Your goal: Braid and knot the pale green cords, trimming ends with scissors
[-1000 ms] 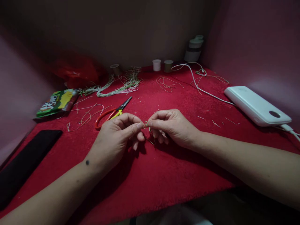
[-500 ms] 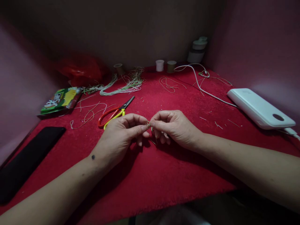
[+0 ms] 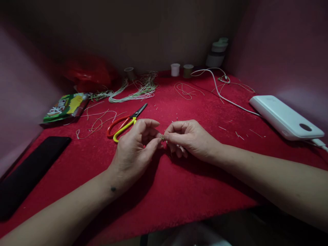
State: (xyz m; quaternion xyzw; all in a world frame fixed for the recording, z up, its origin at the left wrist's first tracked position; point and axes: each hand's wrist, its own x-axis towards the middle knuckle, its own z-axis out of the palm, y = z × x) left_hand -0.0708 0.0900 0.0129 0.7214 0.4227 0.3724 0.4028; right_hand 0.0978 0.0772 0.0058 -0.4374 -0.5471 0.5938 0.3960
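Note:
A small looped piece of tan-green cord sits between my two hands above the red cloth. My right hand pinches it between thumb and forefinger, the other fingers curled beneath. On the other side, the thumb and a finger of my left hand close on the loop, while its forefinger is lifted and bent above. The fingertips hide most of the cord. Just beyond my left hand lie scissors with one red and one yellow handle, blades pointing away.
A black flat case and a green snack packet lie left. Behind are a bundle of pale cords, thread spools and a bottle. A white power bank with cable is right. Thread scraps dot the red cloth.
My left forefinger has lifted away from the loop, and the left wrist has turned and moved slightly right. The right hand keeps its pinch almost in place.

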